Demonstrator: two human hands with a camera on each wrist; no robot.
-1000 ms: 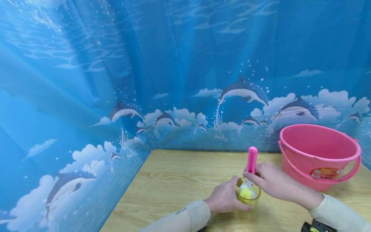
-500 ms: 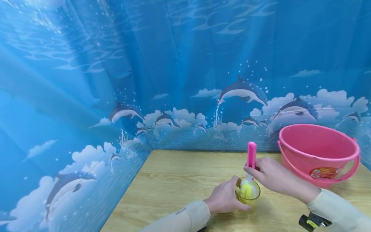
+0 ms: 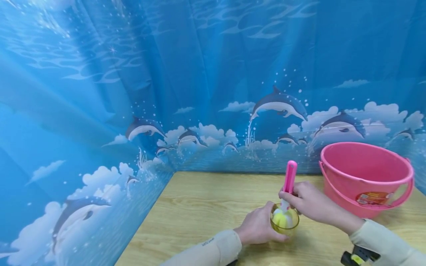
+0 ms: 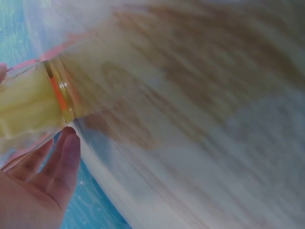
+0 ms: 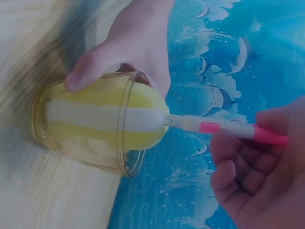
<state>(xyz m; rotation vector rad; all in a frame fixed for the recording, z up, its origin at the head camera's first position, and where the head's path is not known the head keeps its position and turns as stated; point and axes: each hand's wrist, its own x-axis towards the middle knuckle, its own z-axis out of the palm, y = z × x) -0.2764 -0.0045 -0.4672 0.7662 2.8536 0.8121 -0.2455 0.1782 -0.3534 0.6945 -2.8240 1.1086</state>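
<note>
amber-tinted glass [image 5: 93, 160] is gripped by the left hand [image 3: 257, 226], with the thumb laid against one side of the wall and the fingers bent round the other. the glass is held upright, mouth up, near the front of the pale wood-grain tabletop [image 3: 199, 207]; whether its base is rested on the wood cannot be told for certain.

inside the glass, the yellow and white sponge head [image 5: 102, 117] of a brush is lodged, and it is seen to fill much of the width, its upper end bulging slightly past the rim. the white and pink handle [image 3: 290, 178] is pinched by the right hand [image 3: 311, 201], thumb and bent fingers closed on it just above the glass. the handle is tilted slightly, and its pink end is left exposed above the grip.

beside the right forearm, at the far right of the tabletop, a pink bucket [image 3: 341, 190] is stood, with an orange-red label [image 3: 372, 198] stuck on its wall. pale sleeves [image 3: 229, 244] are worn on both arms. behind everything, a blue backdrop [image 3: 199, 74] is hung, printed with dolphins [image 3: 279, 103], clouds and water.
</note>
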